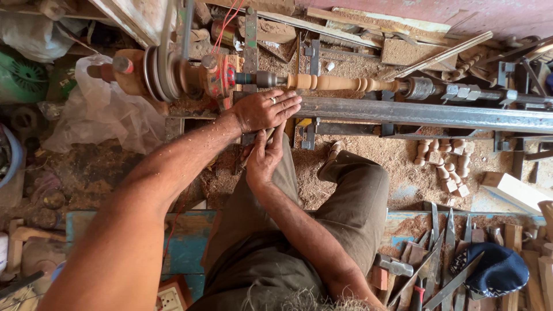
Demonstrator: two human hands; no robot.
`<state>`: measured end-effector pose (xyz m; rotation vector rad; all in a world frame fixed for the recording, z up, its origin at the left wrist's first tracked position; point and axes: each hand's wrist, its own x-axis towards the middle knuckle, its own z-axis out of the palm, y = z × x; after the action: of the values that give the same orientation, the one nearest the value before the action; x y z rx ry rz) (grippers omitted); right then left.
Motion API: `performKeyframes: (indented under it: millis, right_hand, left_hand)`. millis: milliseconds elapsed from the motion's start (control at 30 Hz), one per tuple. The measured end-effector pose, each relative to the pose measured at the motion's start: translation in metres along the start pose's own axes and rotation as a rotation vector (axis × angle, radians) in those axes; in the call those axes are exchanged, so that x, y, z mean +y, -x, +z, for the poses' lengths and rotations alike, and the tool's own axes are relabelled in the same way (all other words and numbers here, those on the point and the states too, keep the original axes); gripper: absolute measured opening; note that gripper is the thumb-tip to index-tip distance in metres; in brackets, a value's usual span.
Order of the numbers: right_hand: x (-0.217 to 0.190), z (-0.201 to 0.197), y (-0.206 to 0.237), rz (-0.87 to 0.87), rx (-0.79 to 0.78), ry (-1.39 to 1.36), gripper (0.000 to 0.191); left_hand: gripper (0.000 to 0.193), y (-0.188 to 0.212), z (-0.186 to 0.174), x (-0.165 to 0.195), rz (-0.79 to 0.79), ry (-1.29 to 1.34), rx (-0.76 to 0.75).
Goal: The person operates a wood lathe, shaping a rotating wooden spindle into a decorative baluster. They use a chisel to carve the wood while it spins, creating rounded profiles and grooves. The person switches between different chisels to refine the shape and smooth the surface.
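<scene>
A pale, ringed wooden spindle [340, 83] sits clamped in the lathe at upper centre, above a grey steel rail [426, 113]. The left hand [266, 109] lies flat on the rail's left end, fingers [291, 103] extended. Just below, the right hand [264, 158] curls loosely; whether it holds anything is unclear. Sawdust [357, 173] covers the floor.

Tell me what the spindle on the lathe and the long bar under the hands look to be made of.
Spindle: looks like bare, unfinished wood, pale tan with turned beads and sawdust all around. Long bar: seems to be steel, grey with a dull sheen and straight edges. The left hand rests on it.
</scene>
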<state>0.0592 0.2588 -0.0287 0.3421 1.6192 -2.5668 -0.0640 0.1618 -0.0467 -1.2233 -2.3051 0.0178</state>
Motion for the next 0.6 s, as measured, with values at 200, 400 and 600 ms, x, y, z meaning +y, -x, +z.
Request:
performKeyframes:
  millis: [200, 400, 600]
  right_hand:
    - [-0.001, 0.010, 0.000, -0.003, -0.009, -0.017, 0.072]
    - [0.005, 0.012, -0.002, -0.030, -0.010, -0.034, 0.071]
    - [0.009, 0.011, -0.011, -0.037, 0.029, -0.054, 0.073]
  left_hand:
    - [0.032, 0.002, -0.005, -0.005, 0.016, -0.041, 0.022]
    - [0.032, 0.006, 0.001, -0.006, 0.009, -0.035, 0.010]
    - [0.035, 0.005, 0.013, -0.009, 0.018, -0.026, -0.009]
